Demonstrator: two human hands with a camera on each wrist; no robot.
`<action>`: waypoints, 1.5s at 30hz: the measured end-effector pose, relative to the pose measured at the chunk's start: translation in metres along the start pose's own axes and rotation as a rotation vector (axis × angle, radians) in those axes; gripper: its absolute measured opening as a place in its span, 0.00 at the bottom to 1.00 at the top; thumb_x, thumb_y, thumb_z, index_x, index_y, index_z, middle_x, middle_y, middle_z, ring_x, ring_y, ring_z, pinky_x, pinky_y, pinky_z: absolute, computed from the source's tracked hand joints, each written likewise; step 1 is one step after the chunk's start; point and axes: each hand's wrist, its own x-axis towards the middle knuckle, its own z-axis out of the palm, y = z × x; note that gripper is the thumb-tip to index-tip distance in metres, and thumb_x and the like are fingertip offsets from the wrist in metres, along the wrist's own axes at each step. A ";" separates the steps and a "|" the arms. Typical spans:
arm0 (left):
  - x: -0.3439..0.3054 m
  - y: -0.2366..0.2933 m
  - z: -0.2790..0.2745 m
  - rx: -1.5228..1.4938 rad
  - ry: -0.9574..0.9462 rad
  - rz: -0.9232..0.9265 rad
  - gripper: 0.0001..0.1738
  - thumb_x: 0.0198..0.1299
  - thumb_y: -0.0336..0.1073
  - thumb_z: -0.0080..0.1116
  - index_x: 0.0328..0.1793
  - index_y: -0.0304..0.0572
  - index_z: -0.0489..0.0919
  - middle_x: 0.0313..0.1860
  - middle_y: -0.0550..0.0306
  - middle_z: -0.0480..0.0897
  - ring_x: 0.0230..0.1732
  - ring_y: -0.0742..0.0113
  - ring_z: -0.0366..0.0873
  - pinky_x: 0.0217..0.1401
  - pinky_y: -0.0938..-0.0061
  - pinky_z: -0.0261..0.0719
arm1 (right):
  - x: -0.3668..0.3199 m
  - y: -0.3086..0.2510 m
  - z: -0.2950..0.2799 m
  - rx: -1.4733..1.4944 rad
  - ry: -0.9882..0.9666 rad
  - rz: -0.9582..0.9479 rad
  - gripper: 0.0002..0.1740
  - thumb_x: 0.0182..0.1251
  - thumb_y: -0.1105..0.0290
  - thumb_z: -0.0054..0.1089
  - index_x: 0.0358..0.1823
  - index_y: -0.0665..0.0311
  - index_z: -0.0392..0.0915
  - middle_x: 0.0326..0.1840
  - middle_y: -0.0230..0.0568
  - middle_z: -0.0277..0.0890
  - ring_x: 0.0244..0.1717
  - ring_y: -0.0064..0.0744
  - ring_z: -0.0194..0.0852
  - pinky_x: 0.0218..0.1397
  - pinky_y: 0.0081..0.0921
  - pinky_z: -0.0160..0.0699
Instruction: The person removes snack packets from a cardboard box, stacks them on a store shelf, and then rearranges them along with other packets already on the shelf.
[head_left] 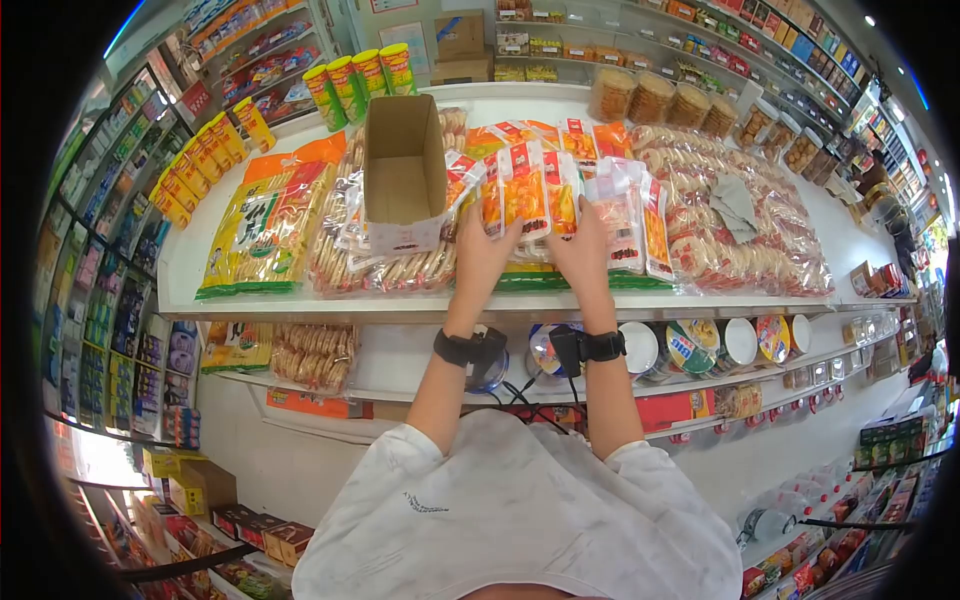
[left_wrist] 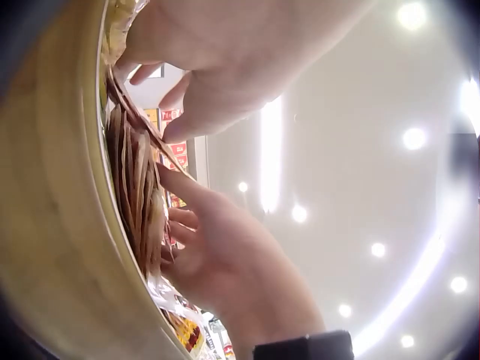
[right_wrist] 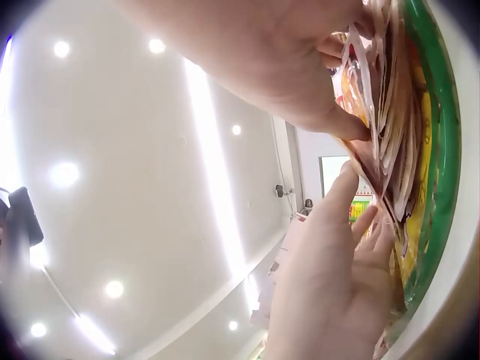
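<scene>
Flat snack packets (head_left: 525, 180) in orange and white wrappers stand in an upright bunch between my two hands in the head view. My left hand (head_left: 485, 255) holds the left side of the bunch, thumb in front at the lower edge. On the right side, my right hand (head_left: 582, 255) grips packets, its thumb also in front. Edge-on, the stacked packets (right_wrist: 394, 127) show as thin layers in the right wrist view. An open cardboard box (head_left: 405, 240) stands just left of my left hand, its brown inside facing me. More packets (head_left: 625, 215) lie to the right.
Bagged round crackers (head_left: 735, 270) cover the counter's right side, with a yellow bag of sticks (head_left: 265, 220) on the left. Green canisters (head_left: 368, 72) and clear jars (head_left: 650, 97) line the back. Below the counter edge (head_left: 500, 305) runs a shelf with round tubs (head_left: 690, 345).
</scene>
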 end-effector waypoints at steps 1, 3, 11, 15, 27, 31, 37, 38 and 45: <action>0.002 0.000 -0.001 0.022 -0.037 -0.010 0.35 0.64 0.45 0.76 0.71 0.29 0.79 0.56 0.35 0.85 0.62 0.40 0.79 0.67 0.55 0.78 | 0.002 -0.001 -0.002 0.040 -0.031 0.083 0.35 0.68 0.62 0.70 0.68 0.81 0.73 0.59 0.71 0.81 0.60 0.67 0.80 0.66 0.54 0.77; 0.005 0.003 -0.005 0.066 -0.109 -0.032 0.39 0.62 0.47 0.77 0.73 0.28 0.77 0.59 0.32 0.85 0.64 0.38 0.78 0.70 0.53 0.77 | 0.009 -0.004 -0.009 0.121 -0.096 0.246 0.31 0.75 0.60 0.64 0.67 0.82 0.74 0.60 0.72 0.81 0.59 0.66 0.81 0.65 0.52 0.78; -0.008 0.017 0.012 -0.082 -0.067 0.070 0.47 0.65 0.40 0.77 0.83 0.27 0.66 0.72 0.34 0.80 0.72 0.56 0.79 0.73 0.63 0.79 | 0.009 -0.012 -0.009 0.144 -0.085 0.241 0.35 0.82 0.53 0.56 0.70 0.84 0.73 0.62 0.74 0.80 0.62 0.66 0.81 0.67 0.50 0.77; -0.008 0.029 0.003 -0.353 -0.025 -0.125 0.52 0.66 0.39 0.77 0.87 0.26 0.58 0.74 0.35 0.78 0.73 0.54 0.79 0.73 0.63 0.79 | 0.010 -0.010 -0.002 0.165 -0.028 0.225 0.40 0.80 0.52 0.61 0.74 0.86 0.69 0.63 0.72 0.80 0.65 0.64 0.81 0.68 0.48 0.77; -0.016 0.022 0.010 -0.294 -0.156 0.022 0.49 0.72 0.31 0.70 0.89 0.27 0.50 0.77 0.40 0.74 0.74 0.61 0.76 0.76 0.66 0.77 | 0.008 -0.016 -0.005 0.196 -0.088 0.227 0.41 0.72 0.55 0.71 0.74 0.81 0.70 0.63 0.69 0.82 0.64 0.57 0.84 0.68 0.42 0.80; -0.015 0.010 0.017 -0.488 -0.024 -0.031 0.44 0.69 0.27 0.68 0.86 0.29 0.56 0.74 0.40 0.75 0.69 0.57 0.80 0.69 0.65 0.83 | 0.005 -0.031 -0.002 0.381 -0.145 0.155 0.40 0.72 0.59 0.70 0.75 0.81 0.69 0.68 0.71 0.79 0.68 0.59 0.81 0.70 0.43 0.79; -0.016 0.025 -0.005 -0.652 -0.050 -0.338 0.37 0.83 0.41 0.53 0.89 0.31 0.53 0.80 0.43 0.70 0.73 0.58 0.77 0.70 0.66 0.82 | -0.013 -0.059 0.015 0.290 -0.211 0.091 0.39 0.77 0.65 0.62 0.80 0.84 0.61 0.77 0.77 0.68 0.75 0.73 0.70 0.78 0.52 0.70; -0.016 0.018 -0.004 -0.636 -0.044 -0.305 0.37 0.84 0.45 0.49 0.89 0.32 0.54 0.81 0.43 0.69 0.75 0.57 0.74 0.73 0.65 0.79 | -0.017 -0.060 0.019 0.235 -0.147 -0.031 0.38 0.78 0.68 0.58 0.81 0.84 0.59 0.80 0.78 0.63 0.79 0.77 0.62 0.81 0.56 0.65; -0.017 -0.004 0.003 -0.581 -0.071 -0.192 0.35 0.88 0.54 0.39 0.85 0.31 0.60 0.80 0.47 0.68 0.79 0.59 0.66 0.82 0.66 0.63 | -0.025 -0.074 0.010 0.063 -0.171 -0.259 0.39 0.79 0.71 0.59 0.86 0.73 0.56 0.84 0.68 0.62 0.81 0.67 0.65 0.80 0.48 0.71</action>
